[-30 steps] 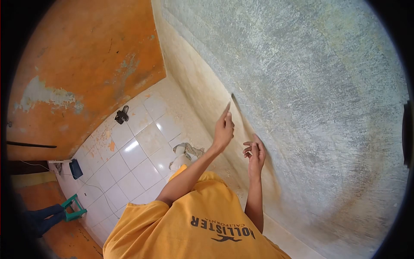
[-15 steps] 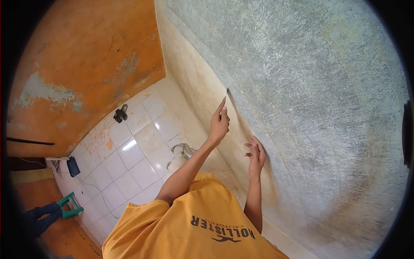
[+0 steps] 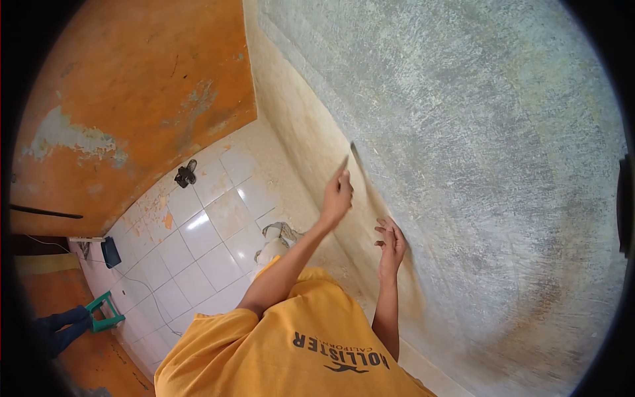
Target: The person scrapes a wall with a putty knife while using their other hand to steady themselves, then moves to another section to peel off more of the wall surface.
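Note:
My left hand (image 3: 338,196) is closed around the lower end of a thin knife-like blade (image 3: 344,163), which points up toward the wall. Its handle is hidden in my fist. A dark narrow mark that looks like the blade's shadow shows beside the tip, on the grey-green scuffed wall (image 3: 476,165). Lower and to the right, my right hand (image 3: 391,248) has its fingers apart, with the fingertips at the wall surface. I cannot see anything in it. A paler cream lower band (image 3: 301,99) of the wall runs behind both hands.
An orange wall (image 3: 152,59) with peeling paint meets this one at a corner. On the tiled floor (image 3: 218,264) lie black footwear (image 3: 186,173) and orange flakes (image 3: 159,215). A green stool (image 3: 106,313), a person's legs (image 3: 63,329) and a dark blue container (image 3: 111,252) are farther left.
My left hand and the blade have shifted slightly down, and the gap between the tip and the dark mark looks wider. My right hand stays at the wall. The view has moved a little.

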`<act>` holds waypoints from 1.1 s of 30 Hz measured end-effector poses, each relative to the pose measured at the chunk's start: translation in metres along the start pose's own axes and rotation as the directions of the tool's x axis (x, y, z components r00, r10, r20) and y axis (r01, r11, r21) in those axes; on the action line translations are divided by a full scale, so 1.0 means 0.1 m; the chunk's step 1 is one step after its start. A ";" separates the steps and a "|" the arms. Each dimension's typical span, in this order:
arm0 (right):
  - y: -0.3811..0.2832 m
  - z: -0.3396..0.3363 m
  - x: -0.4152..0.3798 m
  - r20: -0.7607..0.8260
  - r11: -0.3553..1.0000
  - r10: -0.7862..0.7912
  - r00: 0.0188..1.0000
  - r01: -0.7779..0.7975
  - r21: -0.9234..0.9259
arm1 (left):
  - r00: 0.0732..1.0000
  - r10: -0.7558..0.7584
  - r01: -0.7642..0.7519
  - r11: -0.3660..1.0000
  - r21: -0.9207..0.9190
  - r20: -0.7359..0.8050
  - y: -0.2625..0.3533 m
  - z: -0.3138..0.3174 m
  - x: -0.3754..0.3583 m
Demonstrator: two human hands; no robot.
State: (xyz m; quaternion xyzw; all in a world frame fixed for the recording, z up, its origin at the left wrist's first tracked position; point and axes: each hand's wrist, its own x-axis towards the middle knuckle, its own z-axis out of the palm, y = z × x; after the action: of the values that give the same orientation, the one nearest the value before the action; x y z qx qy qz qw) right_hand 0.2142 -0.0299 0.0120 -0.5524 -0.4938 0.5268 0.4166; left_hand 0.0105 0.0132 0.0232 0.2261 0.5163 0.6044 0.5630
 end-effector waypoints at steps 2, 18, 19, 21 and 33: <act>0.00 0.05 0.00 0.008 1.000 -0.013 1.000 0.013 0.023 | 1.000 0.001 -0.001 1.000 0.005 -0.027 -0.01 -0.05 0.02; 0.01 0.20 0.12 0.013 0.998 -0.067 0.998 0.067 -0.003 | 0.996 0.058 -0.054 0.997 0.048 -0.071 0.09 -0.12 0.22; 0.03 0.21 0.09 0.012 0.998 -0.059 0.998 0.059 0.007 | 0.997 0.040 -0.038 0.999 0.035 -0.068 0.14 -0.13 0.20; 0.02 0.24 0.12 0.019 0.998 -0.060 0.998 0.059 0.024 | 0.999 0.034 -0.032 0.999 0.038 -0.043 0.15 -0.10 0.16; -0.05 0.42 0.21 0.040 1.000 -0.006 0.999 0.007 -0.012 | 1.000 0.026 -0.027 0.999 0.024 0.011 0.15 -0.14 0.15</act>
State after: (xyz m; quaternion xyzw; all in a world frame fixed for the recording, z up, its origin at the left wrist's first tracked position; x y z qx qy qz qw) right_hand 0.1715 -0.0111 0.0088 -0.5425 -0.5069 0.5336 0.4049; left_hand -0.0121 0.0243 0.0261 0.2431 0.5176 0.6042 0.5549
